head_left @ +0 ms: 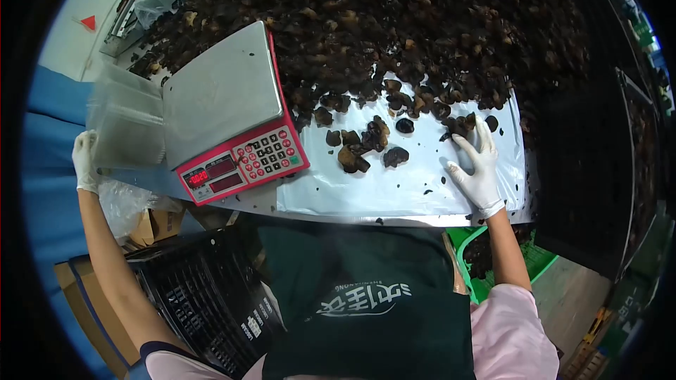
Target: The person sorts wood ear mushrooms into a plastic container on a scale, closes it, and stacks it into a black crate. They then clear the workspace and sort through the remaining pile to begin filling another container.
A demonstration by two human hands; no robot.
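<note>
My left hand (85, 160), in a white glove, is closed at the near left edge of a clear, ridged plastic container (128, 121), blurred at its top, left of the scale. My right hand (479, 172), gloved too, is spread over the silvery sheet (352, 193) with its fingers apart. Just beyond its fingertips lie dark mushroom pieces (461, 124) that look like wood ear. A small group of the same pieces (365, 143) rests mid-sheet. Between my hands stands a red scale (243, 162) with a metal plate (224, 84) and a lit display.
A large heap of dark mushroom pieces (422, 21) covers the table's far side. Below the table's front edge are a black crate (197, 302) at left and a green basket (546, 262) at right. A dark rack (588, 169) stands right; crumpled clear plastic (123, 204) hangs left.
</note>
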